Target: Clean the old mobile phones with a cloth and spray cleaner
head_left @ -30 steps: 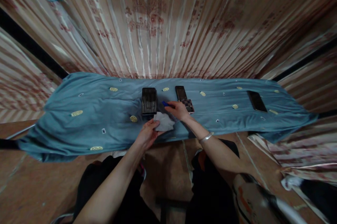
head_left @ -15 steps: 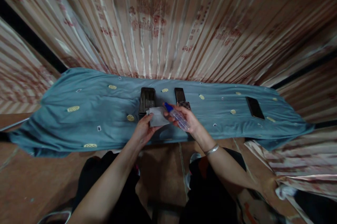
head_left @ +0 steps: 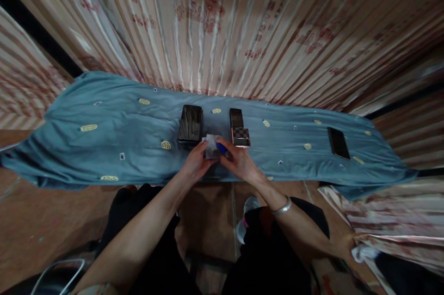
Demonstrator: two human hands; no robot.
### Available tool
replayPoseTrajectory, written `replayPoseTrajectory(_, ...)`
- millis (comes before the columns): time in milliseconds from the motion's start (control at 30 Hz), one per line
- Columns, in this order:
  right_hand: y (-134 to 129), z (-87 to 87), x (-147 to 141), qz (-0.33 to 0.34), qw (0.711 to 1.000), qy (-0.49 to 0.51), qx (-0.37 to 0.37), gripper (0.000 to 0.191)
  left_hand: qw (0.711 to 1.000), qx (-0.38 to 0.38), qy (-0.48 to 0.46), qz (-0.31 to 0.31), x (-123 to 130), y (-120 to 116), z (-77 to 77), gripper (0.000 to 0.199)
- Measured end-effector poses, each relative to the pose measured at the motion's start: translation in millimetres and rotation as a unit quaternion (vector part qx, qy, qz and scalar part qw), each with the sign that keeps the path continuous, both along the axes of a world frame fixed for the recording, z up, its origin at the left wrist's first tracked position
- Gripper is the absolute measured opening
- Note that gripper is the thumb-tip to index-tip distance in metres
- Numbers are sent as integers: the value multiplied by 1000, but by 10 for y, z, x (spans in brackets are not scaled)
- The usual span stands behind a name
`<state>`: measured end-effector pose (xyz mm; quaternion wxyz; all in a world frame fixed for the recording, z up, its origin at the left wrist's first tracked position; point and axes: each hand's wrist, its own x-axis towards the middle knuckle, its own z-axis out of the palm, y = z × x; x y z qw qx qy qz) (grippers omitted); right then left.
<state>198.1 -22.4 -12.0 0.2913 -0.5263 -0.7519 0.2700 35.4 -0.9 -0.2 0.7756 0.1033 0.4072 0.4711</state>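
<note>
My left hand (head_left: 197, 162) is closed on a light grey cloth (head_left: 211, 147), held just over the front part of the blue cloth cover. In my right hand (head_left: 237, 160) is a small bottle with a blue top (head_left: 223, 148); its clear body is mostly hidden by my fingers. The blue top meets the grey cloth's right side in the view. A dark, glossy, box-like object (head_left: 190, 124) lies beyond my left hand. Past my right hand lies a folding phone, with a dark upper half (head_left: 236, 118) and a checkered lower part (head_left: 240, 137).
A black phone (head_left: 338, 143) lies toward the right end of the blue cover (head_left: 132, 133). Pleated curtains (head_left: 215, 54) hang behind it. My legs and a shoe (head_left: 243, 228) are below the front edge, over a brown tiled floor.
The bottle has turned in my right hand, its top now pointing up-left beside the grey cloth with the body covered. The cloth looks more bunched, and the camera view has shifted slightly.
</note>
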Motion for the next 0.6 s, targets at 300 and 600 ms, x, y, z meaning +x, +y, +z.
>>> replayPoseTrajectory(300,-52,-25,55,43,999,-12,7,55,1000,0,3,-15,25,-37,-30,9)
replayPoseTrajectory(600,-30,-8,-19,38,999,-14,-2,54,1000,-7,8,-5,-11,-33,-11,12)
